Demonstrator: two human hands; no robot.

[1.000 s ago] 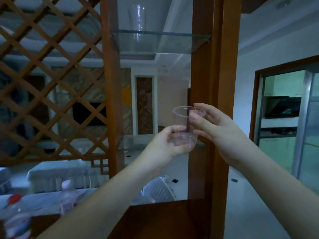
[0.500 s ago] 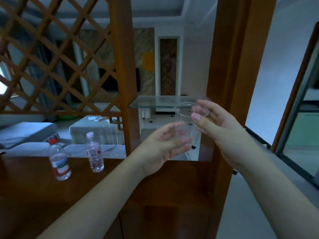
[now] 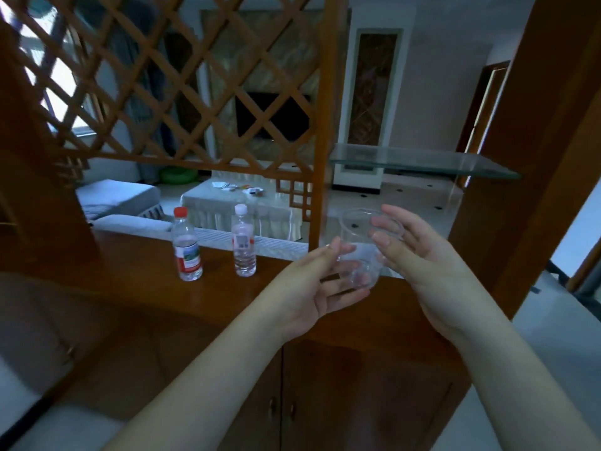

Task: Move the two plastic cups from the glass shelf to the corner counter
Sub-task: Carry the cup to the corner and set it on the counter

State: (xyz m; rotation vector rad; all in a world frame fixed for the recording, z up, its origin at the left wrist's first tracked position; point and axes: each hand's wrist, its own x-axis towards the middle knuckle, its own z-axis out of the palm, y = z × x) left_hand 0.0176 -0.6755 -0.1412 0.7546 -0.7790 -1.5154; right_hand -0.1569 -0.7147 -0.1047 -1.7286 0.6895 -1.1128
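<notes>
A clear plastic cup [image 3: 357, 252] hangs upright above the brown wooden counter [image 3: 130, 275], below the glass shelf [image 3: 422, 161]. My right hand [image 3: 419, 265] pinches the cup's rim between thumb and fingers. On the other side, my left hand [image 3: 320, 281] has its fingers spread, the tips resting loosely against the cup's lower wall. The glass shelf in view carries nothing. No second cup shows in the head view.
Two small water bottles stand on the counter, one with a red cap [image 3: 187, 245] and one with a white cap [image 3: 244, 245]. A wooden lattice screen [image 3: 162, 76] and a post [image 3: 320, 125] rise behind it. Cabinet doors [image 3: 325, 402] sit below.
The view tilted down and the cup came lower, from shelf height toward the counter. My left hand let go of the cup's base and spread its fingers. The upper shelf's cup left the view.
</notes>
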